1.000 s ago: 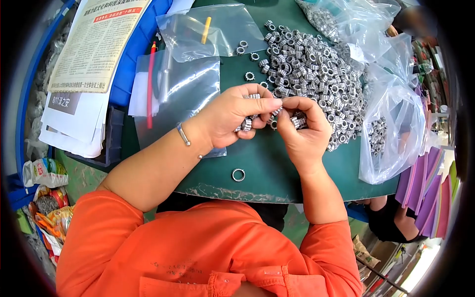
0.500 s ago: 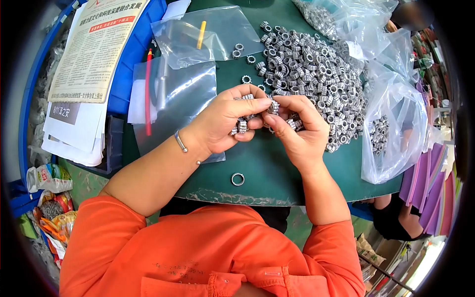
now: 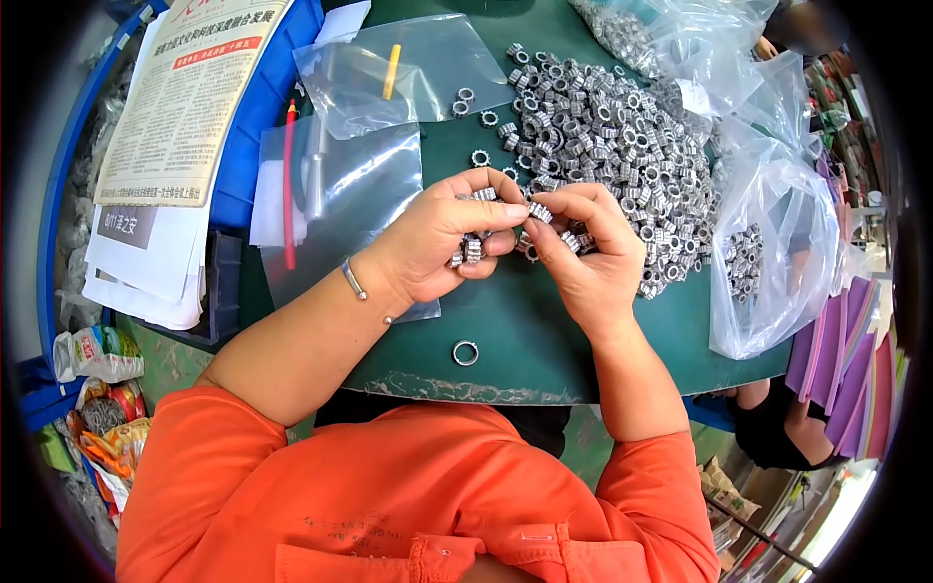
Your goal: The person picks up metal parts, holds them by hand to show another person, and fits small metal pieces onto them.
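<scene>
Rings (image 3: pixel 617 136) | few lifted, most lay heaped on table (image 3: pixel 544 340) | I saw left hand (image 3: pixel 437 230) clutching several, right hand (image 3: pixel 595 243) pinching one

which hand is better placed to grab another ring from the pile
Likely the right: the right hand is nearer the ring pile; the left hand is farther off, holding several metal rings.

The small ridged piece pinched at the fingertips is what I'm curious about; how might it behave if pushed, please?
The ridged piece is probably stiff, as its grey shine suggests metal. Its ridged outside should help grip and may make any rolling bumpy. It may feel fairly light, since the similar piled rings look hollow.
</scene>
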A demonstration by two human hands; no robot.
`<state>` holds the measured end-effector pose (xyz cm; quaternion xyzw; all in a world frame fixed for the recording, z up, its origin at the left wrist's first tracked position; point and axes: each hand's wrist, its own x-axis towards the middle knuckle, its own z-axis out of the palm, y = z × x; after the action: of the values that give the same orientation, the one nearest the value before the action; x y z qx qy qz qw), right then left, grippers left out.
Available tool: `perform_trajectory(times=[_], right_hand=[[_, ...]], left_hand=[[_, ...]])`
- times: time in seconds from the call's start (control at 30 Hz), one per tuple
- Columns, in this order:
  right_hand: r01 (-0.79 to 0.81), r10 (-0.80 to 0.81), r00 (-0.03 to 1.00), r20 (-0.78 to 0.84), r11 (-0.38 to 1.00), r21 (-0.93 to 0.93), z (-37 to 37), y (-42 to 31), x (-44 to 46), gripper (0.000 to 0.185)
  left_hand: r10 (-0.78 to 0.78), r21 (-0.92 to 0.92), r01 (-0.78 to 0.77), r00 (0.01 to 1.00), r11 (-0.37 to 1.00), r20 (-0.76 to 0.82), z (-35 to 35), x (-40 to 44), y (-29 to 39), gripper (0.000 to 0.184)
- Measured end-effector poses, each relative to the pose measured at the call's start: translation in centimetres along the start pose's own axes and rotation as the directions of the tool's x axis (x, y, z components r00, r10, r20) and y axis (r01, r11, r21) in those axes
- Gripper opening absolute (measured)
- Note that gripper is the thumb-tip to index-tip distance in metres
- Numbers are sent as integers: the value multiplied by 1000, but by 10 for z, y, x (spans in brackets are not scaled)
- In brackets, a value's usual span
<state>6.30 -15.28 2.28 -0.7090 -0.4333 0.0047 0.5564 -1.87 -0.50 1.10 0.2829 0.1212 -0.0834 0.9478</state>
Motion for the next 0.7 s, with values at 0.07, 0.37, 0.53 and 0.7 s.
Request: perform_trajectory(times=[0.07, 0.37, 0.53, 0.7], right_hand=[[-3, 3, 1000, 3, 1000, 3, 0, 2, 0, 20], [-494, 525, 794, 307, 263, 829, -13, 9, 3, 19], [-440, 417, 834, 360, 109, 891, -11, 6, 10, 24], [-241, 242, 946, 216, 970, -33, 19, -6, 19, 6]], left_hand=[[-2, -1, 2, 1000, 1000, -1, 0, 0, 0, 9], [167, -123, -166, 986, 979, -2, -9, 1, 21, 7], [247, -256, -254, 967, 933, -59, -16, 1, 29, 9], [282, -279, -309, 950, 909, -133, -17, 1, 31, 7]])
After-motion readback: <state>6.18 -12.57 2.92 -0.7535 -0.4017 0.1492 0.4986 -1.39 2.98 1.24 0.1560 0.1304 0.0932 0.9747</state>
